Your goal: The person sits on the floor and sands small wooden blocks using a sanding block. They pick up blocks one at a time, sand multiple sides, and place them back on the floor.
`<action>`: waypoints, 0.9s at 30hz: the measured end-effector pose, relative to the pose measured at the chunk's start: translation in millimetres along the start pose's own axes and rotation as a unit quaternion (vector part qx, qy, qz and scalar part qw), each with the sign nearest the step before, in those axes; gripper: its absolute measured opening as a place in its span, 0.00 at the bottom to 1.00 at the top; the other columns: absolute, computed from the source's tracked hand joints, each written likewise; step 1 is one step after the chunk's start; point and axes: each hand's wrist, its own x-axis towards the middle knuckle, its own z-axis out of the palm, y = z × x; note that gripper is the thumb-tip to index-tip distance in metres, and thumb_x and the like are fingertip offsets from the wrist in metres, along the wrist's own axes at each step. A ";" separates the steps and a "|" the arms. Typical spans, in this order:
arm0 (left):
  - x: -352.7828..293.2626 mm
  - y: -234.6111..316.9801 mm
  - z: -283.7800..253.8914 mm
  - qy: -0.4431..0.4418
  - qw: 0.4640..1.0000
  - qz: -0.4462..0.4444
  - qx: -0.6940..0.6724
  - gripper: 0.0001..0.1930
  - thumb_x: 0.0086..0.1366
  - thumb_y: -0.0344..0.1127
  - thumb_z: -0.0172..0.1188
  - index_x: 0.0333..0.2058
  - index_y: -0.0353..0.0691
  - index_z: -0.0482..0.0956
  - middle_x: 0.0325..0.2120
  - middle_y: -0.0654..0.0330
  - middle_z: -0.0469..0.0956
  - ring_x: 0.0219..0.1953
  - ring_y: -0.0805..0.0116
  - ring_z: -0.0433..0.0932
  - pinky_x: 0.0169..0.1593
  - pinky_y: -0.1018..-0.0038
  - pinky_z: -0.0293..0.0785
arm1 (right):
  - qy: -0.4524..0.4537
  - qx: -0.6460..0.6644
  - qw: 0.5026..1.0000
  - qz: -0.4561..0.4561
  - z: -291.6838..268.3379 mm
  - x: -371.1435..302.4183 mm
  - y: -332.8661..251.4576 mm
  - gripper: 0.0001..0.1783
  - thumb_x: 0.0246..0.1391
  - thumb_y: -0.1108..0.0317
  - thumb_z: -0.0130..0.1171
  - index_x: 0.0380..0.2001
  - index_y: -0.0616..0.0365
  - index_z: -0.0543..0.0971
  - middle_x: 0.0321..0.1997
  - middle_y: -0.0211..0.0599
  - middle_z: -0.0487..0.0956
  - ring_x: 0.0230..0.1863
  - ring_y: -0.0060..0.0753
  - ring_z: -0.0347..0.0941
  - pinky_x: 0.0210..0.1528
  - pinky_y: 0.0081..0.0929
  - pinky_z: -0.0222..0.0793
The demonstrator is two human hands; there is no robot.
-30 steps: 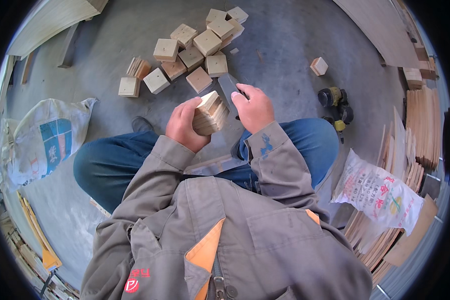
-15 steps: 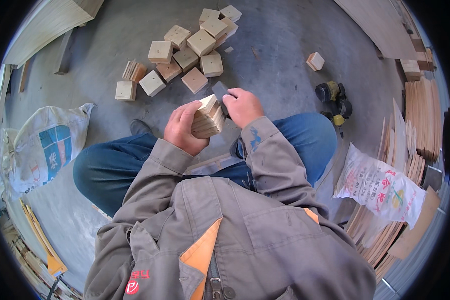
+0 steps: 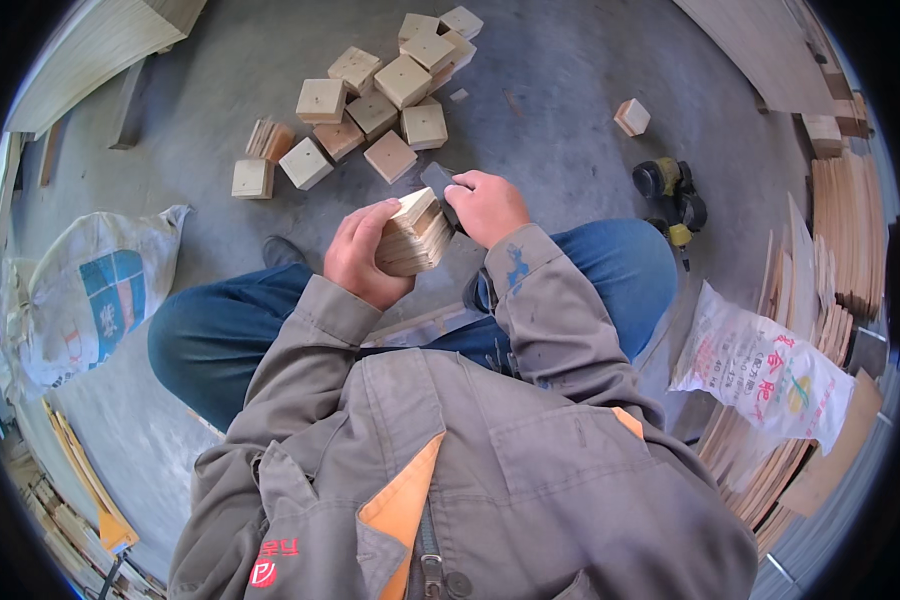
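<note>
My left hand [image 3: 362, 252] is closed around a pale layered wooden block [image 3: 413, 240], its fingers and thumb on the sides and top edge. In my right hand [image 3: 490, 208] is a dark grey sanding block [image 3: 439, 183], flat and rectangular, pinched with the thumb on its face. It sits close against the right side of the wooden block; whether the two touch I cannot tell. Both hands are held over my lap, between my knees. Several similar wooden blocks [image 3: 402, 81] lie in a heap on the floor beyond my hands.
One wooden block [image 3: 632, 117] lies apart at the right. Near my right knee is a yellow and black cordless drill [image 3: 672, 195]. A white printed sack [image 3: 765, 365] rests on stacked wood strips [image 3: 842, 235]; another white sack [image 3: 95, 295] stands left. Boards [image 3: 100, 55] line the upper left.
My left hand and the wooden block have turned slightly, showing more of the block's right side. The sanding block has shifted a little up and left. Other things look the same.
</note>
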 end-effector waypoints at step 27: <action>4.2 1.1 -5.3 -0.044 0.958 -0.202 -0.200 0.46 0.43 0.29 0.78 0.64 0.33 0.68 0.55 0.54 0.78 0.58 0.63 0.78 0.63 0.69 0.73 | 0.057 0.092 0.994 0.003 -16.2 9.5 18.5 0.28 0.60 0.54 0.58 0.56 0.62 0.81 0.56 0.59 0.82 0.59 0.58 0.77 0.62 0.42 0.71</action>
